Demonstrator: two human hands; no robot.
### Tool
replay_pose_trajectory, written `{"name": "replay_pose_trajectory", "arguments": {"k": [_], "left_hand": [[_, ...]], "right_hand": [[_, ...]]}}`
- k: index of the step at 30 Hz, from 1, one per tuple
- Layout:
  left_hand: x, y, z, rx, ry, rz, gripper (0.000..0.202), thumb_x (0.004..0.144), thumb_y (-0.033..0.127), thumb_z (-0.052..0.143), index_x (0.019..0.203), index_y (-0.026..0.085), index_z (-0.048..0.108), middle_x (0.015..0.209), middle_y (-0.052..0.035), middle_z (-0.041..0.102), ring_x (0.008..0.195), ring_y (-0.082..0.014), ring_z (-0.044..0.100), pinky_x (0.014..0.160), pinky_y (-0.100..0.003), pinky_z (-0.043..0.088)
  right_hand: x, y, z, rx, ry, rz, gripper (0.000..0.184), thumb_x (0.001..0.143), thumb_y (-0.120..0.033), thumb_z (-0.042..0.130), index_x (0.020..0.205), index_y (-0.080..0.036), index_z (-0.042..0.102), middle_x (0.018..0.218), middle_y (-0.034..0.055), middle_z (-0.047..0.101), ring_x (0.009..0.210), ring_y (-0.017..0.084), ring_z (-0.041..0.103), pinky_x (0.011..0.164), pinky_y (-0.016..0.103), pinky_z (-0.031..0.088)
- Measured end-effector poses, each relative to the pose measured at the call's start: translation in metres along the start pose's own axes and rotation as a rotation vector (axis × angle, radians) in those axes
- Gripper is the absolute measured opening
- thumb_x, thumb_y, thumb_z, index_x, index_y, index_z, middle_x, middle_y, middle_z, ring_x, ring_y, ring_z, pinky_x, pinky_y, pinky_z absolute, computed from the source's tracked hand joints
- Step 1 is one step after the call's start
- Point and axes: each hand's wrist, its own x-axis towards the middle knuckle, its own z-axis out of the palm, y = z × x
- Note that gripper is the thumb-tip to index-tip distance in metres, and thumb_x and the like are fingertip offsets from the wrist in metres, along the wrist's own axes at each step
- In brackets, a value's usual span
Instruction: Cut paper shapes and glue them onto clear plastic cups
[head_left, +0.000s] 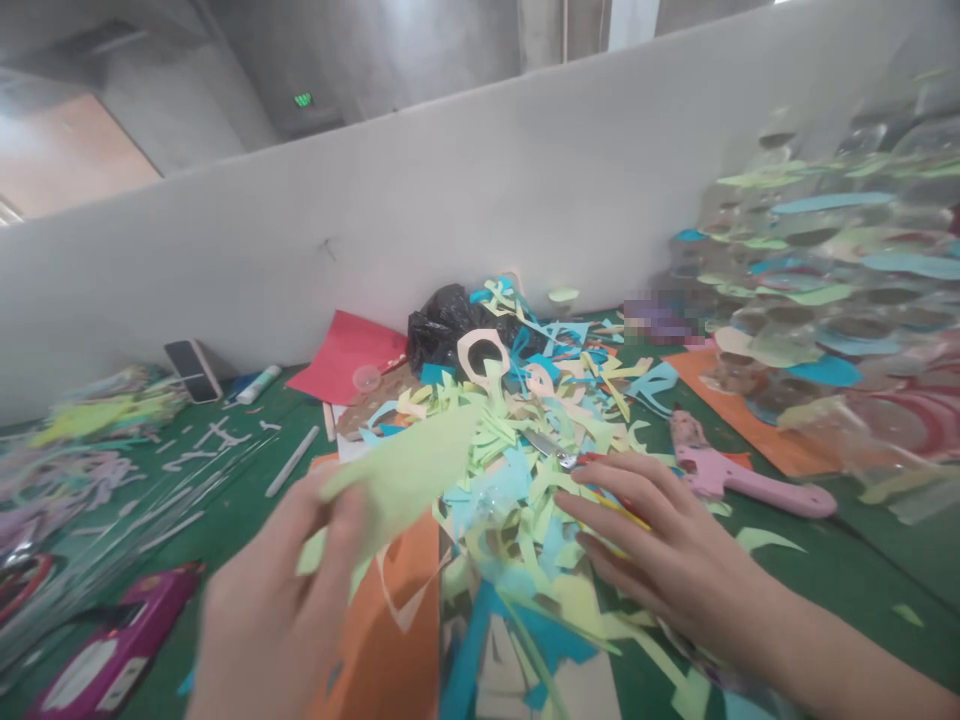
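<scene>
My left hand (281,590) pinches a light green sheet of paper (412,465) between thumb and fingers, tilted above the pile. Over on the right, my right hand (645,520) lies palm down with its fingers stretched out over a pair of scissors (551,450). The blades point away to the left, while red and yellow parts of the handles show between my fingers. I cannot see my right thumb. Beneath both hands spreads a heap of cut paper scraps (517,540) in green, blue and cream. An orange sheet (397,640) lies under the green paper.
A pink glue gun (757,480) with a cord lies right of my right hand. Farther right stands a stack of clear plastic cups (825,270) with paper discs. A black plastic bag (442,325) and red paper (349,355) lie by the white partition (420,210). A magenta box cutter-like case (112,640) sits left.
</scene>
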Motion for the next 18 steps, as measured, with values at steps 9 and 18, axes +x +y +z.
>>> {"name": "replay_pose_trajectory", "arguments": {"k": [9,18], "left_hand": [[0.047,0.062,0.065,-0.378,-0.269,0.228,0.032,0.095,0.046,0.040,0.098,0.021,0.059,0.078,0.0006,0.061,0.072,-0.0166,0.058,0.066,-0.026,0.048],[0.037,0.048,0.078,-0.380,-0.397,0.161,0.045,0.094,0.058,0.040,0.093,0.021,0.067,0.094,-0.0035,0.072,0.094,-0.0232,0.064,0.087,-0.031,0.052]], "right_hand": [[0.038,0.004,0.006,-0.039,0.020,0.145,0.042,0.099,-0.036,0.050,0.137,-0.020,0.049,0.147,0.0190,0.044,0.137,0.033,0.036,0.108,0.059,0.041],[0.020,0.023,0.016,-0.140,-0.037,-0.046,0.045,0.099,-0.036,0.050,0.138,-0.015,0.048,0.139,0.0166,0.053,0.132,0.031,0.044,0.118,0.059,0.027]]}}
